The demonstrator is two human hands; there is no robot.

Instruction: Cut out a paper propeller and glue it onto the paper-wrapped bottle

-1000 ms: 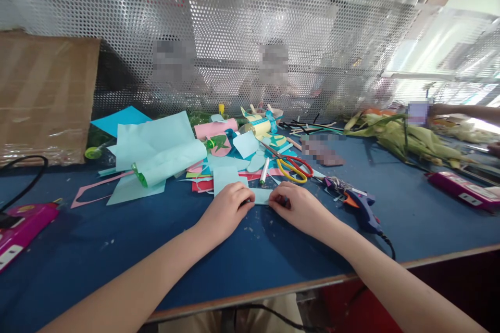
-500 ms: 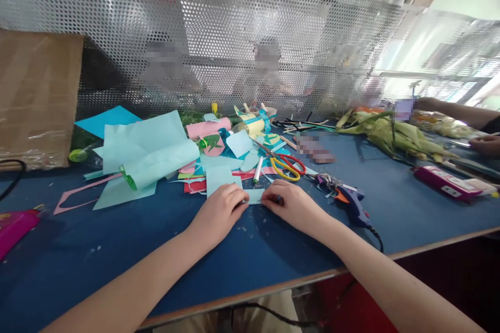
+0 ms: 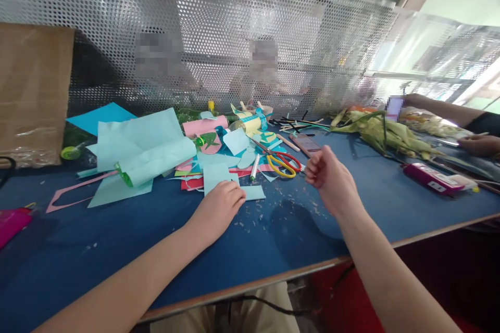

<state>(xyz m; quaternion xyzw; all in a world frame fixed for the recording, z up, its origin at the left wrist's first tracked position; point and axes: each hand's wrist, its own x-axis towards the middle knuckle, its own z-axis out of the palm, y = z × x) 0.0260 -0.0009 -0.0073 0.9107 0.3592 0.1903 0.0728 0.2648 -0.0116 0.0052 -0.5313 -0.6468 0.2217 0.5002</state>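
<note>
My left hand (image 3: pixel 219 206) lies knuckles-up on the blue table (image 3: pixel 117 250), its curled fingertips pressing the left end of a small light blue paper piece (image 3: pixel 253 192). My right hand (image 3: pixel 330 177) is lifted off the table to the right of that paper, fingers curled inward in a loose fist. What it holds, if anything, is hidden. It hovers just right of the red and yellow scissors (image 3: pixel 283 162). A white marker (image 3: pixel 254 167) lies beyond the paper piece.
Large light blue sheets (image 3: pixel 140 145) and coloured scraps are heaped behind my hands. Corn husks (image 3: pixel 386 132) and a pink device (image 3: pixel 433 177) lie at the right, near another person's hand (image 3: pixel 479 143). Cardboard (image 3: pixel 31 88) leans on the perforated metal screen (image 3: pixel 250 21).
My right hand has let go of the small paper and risen up and to the right, covering the spot where the blue glue gun lay. The left hand stays on the paper.
</note>
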